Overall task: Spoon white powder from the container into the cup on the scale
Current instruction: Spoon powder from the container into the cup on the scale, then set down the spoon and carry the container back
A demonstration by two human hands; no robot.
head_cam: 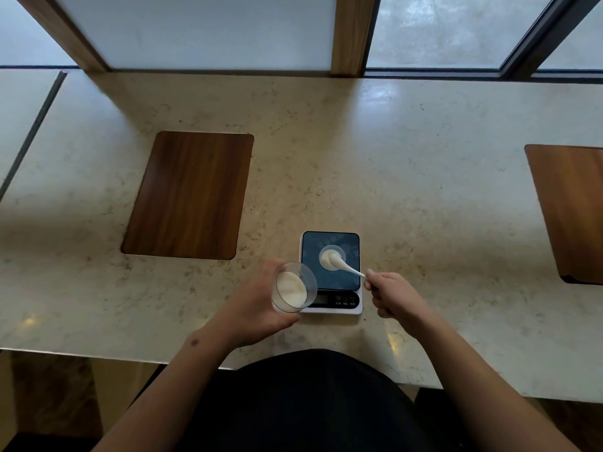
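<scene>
Head view: our left hand (257,308) grips the tilted container (293,287) of white powder beside the scale (331,272); our right hand (394,296) pinches the spoon (342,266), its bowl in the cup (332,256) on the scale.

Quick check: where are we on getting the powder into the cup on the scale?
Some powder already lies in the cup on the scale. In hand: the right hand holds the spoon with its bowl over the cup, while the left hand tilts the container, which holds plenty more. The scale's display is unreadable, so what remains is unclear.
</scene>
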